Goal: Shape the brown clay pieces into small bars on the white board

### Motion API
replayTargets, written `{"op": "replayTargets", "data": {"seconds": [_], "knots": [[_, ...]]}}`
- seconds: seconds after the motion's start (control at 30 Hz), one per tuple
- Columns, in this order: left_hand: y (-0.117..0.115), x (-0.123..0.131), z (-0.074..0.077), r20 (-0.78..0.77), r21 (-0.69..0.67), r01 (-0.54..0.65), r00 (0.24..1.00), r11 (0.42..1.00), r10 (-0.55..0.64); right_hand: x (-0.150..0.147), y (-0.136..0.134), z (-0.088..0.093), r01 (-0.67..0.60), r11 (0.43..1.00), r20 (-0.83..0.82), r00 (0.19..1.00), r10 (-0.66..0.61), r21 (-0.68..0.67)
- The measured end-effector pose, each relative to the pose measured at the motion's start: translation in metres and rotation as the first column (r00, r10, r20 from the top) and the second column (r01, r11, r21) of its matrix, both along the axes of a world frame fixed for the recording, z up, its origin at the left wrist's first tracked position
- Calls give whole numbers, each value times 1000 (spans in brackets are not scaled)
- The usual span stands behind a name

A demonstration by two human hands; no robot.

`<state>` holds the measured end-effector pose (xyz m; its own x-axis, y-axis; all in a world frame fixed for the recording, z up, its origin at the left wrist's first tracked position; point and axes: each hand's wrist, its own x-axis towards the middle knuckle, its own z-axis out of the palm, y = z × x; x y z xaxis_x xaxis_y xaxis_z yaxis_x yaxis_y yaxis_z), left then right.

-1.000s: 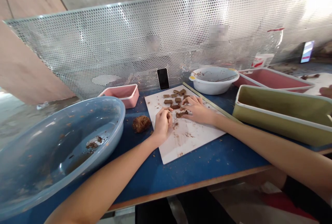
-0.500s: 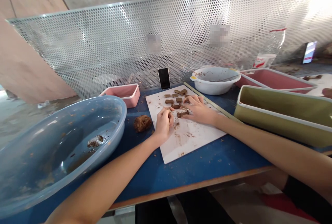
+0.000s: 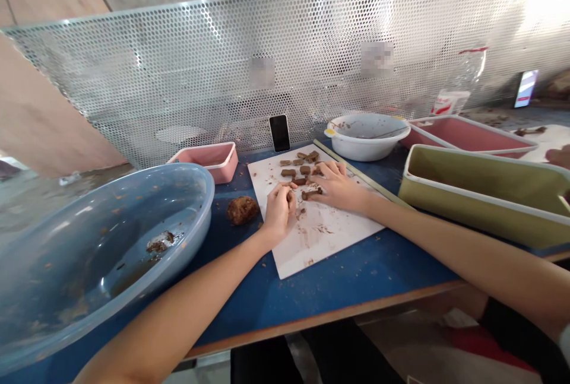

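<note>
My left hand (image 3: 279, 209) rests on the left part of a white board (image 3: 332, 241), its fingers curled inward. Whatever those fingers enclose, if anything, is hidden. My right hand (image 3: 339, 187) lies palm down with fingers stretched over the board's upper right. Its fingertips reach the end of a dark brown bar (image 3: 300, 181) of what looks like clay. Just below them is a bone-shaped brown piece (image 3: 312, 193). Several small brown blocks (image 3: 288, 173) lie farther up the board. Left of the board sits a rough brown lump (image 3: 242, 210).
A large blue basin (image 3: 202, 206) stands at left, near a small pink tub (image 3: 229, 164). A phone (image 3: 279, 133) leans by the perforated metal screen (image 3: 187, 75). At right are a white basin (image 3: 367, 148), a stick (image 3: 356, 171), a green planter (image 3: 481, 206) and a pink tray (image 3: 481, 135).
The whole view has shifted slightly, so things appear a little farther left. Both hands keep nearly the same place and pose on the board.
</note>
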<state>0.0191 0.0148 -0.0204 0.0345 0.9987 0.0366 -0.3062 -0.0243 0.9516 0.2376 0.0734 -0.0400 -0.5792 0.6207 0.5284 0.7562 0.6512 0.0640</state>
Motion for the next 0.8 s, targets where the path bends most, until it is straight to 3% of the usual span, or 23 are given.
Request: {"op": "replayTargets", "data": {"seconds": [0.8], "knots": [[-1,1,1,-27,-13,1,1000,1000,-1,-1,1,3,-11,1000,14,1000,11,-12]]}}
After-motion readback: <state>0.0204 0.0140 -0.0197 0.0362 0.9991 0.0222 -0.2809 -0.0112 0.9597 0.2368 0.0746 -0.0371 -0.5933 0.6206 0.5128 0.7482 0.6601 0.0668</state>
